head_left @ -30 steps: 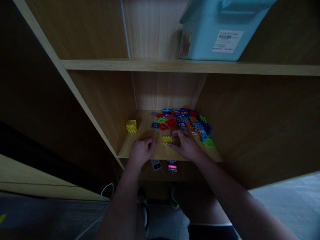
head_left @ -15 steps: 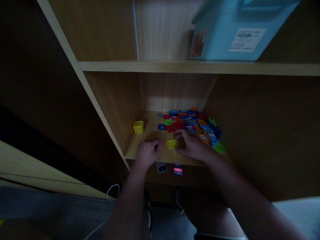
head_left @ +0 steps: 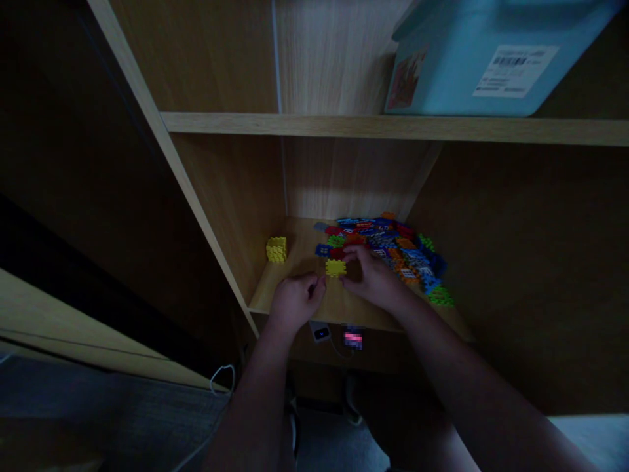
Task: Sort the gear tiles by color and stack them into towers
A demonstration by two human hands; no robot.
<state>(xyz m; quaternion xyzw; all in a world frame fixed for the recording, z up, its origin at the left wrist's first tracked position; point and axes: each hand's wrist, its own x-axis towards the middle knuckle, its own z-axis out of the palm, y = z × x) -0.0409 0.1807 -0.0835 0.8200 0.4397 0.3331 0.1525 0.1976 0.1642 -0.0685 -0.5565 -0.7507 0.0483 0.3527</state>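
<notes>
A yellow notched building tile is between my two hands, over the lower shelf. My right hand is at its right side, thumb and forefinger apart around the near and far corners; I cannot tell whether they touch it. My left hand is closed, its fingers curled and its thumb tip close to the tile's near left corner. Whatever it holds, if anything, is hidden. A block of stacked yellow tiles stands by the left wall. Behind my right hand spreads a loose pile of coloured tiles, red, blue, orange and green.
The wooden shelf board has side walls left and right. Above it, an upper shelf carries a light blue bin with a label. Below the front edge are a small grey device with a cable and a blurred lit screen.
The yellow tile has moved slightly away from me, toward the pile, and looks flatter. My right hand has shifted a little the same way. The whole view has shifted slightly.
</notes>
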